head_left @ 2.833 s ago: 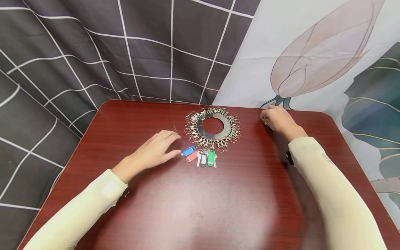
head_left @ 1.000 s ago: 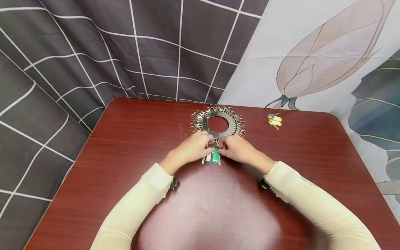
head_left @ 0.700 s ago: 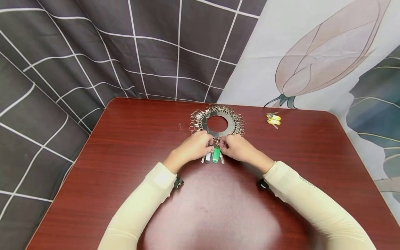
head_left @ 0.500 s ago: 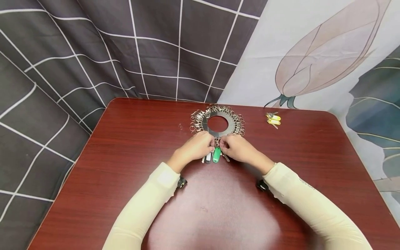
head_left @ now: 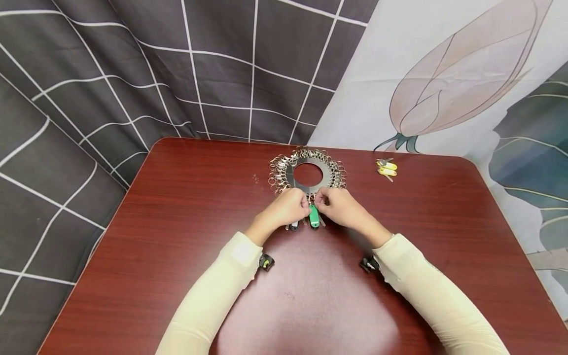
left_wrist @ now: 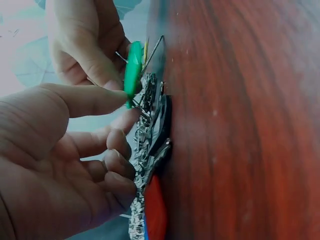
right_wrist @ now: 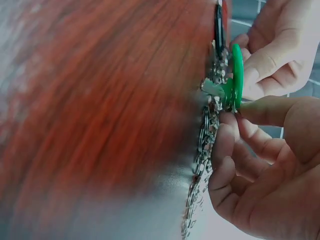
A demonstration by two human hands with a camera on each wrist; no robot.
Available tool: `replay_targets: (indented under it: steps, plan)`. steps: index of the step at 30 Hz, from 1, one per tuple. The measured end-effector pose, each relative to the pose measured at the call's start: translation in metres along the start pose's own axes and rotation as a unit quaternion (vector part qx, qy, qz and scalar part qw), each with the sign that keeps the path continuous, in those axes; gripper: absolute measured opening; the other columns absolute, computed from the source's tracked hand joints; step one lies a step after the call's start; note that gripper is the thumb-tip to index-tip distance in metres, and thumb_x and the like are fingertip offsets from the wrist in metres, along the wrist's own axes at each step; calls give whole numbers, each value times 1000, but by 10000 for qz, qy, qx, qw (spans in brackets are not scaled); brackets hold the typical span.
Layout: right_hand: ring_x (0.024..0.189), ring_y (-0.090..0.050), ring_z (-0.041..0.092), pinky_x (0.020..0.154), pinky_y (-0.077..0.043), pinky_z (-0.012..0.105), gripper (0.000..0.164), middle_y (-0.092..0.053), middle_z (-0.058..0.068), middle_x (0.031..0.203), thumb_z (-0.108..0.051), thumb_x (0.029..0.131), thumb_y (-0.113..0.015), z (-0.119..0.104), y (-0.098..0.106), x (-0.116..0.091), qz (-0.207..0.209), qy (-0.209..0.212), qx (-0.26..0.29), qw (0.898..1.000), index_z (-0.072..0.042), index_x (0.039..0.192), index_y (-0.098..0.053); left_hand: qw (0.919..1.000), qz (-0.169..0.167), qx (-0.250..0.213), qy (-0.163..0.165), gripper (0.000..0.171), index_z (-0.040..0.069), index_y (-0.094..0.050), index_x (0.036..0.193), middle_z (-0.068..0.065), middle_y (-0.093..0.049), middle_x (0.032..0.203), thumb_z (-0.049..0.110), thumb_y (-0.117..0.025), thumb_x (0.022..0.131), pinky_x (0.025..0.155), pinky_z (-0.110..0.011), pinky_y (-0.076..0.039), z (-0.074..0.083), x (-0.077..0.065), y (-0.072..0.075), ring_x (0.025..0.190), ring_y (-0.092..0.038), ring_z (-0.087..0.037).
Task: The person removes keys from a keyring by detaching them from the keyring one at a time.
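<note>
Both hands meet at the near side of a flat metal ring [head_left: 302, 188] fringed with several small clasps and loops. My left hand [head_left: 289, 207] pinches a green key tag [head_left: 314, 217] near its ring end, thumb against the tag in the left wrist view. From the other side, the thumb and forefinger of my right hand [head_left: 339, 207] pinch the tag's small key ring, which the fingertips mostly hide. A silver key [right_wrist: 212, 89] hangs beside the green tag. Under the left hand lie a black tag [left_wrist: 163, 122] and a red tag [left_wrist: 156, 210].
Two yellow key tags [head_left: 387, 169] with keys lie at the back right of the brown wooden table [head_left: 213, 172]. A dark checked curtain [head_left: 222, 74] and a pale patterned cloth [head_left: 355, 108] hang behind its far edge.
My right hand has left the yellow tags at the back right and come to the green tag; my left hand has moved right to it. Lately the green tag has shifted slightly right.
</note>
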State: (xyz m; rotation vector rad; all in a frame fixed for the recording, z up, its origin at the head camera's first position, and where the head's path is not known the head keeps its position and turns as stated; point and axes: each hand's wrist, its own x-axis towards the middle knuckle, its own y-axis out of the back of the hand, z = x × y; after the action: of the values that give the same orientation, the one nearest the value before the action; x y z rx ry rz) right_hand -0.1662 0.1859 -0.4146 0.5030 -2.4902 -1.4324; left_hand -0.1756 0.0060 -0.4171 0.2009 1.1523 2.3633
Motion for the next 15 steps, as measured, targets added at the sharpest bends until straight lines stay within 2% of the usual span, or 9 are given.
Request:
replay_targets:
  steps: [5, 10, 15]
  plan:
    - [71, -59, 17, 66, -50, 36, 4, -66, 3, 75, -13, 88, -63, 2, 3, -2, -6, -304, 298, 9991, -10, 85, -64, 9984, 109, -529, 158, 14, 13, -67, 71, 2, -67, 69, 18, -68, 85, 73, -31, -53, 1, 1, -3, 67, -61, -12]
    - [75, -60, 19, 69, -49, 37, 4, -67, 5, 79, -13, 90, -63, 3, 3, -3, 145, -383, 510, 9979, -10, 88, -64, 9960, 263, -824, 225, 14, 11, -68, 71, 0, -68, 72, 17, -69, 84, 71, -29, -53, 2, 2, -5, 67, -60, -12]
    - [69, -59, 19, 67, -47, 35, 5, -66, 6, 78, -14, 92, -63, 4, 1, -3, 80, -574, 830, 9949, -9, 90, -64, 9928, 355, -1132, 144, 15, 10, -68, 72, -1, -68, 71, 18, -69, 85, 64, -26, -52, 1, 2, -7, 62, -60, -12]
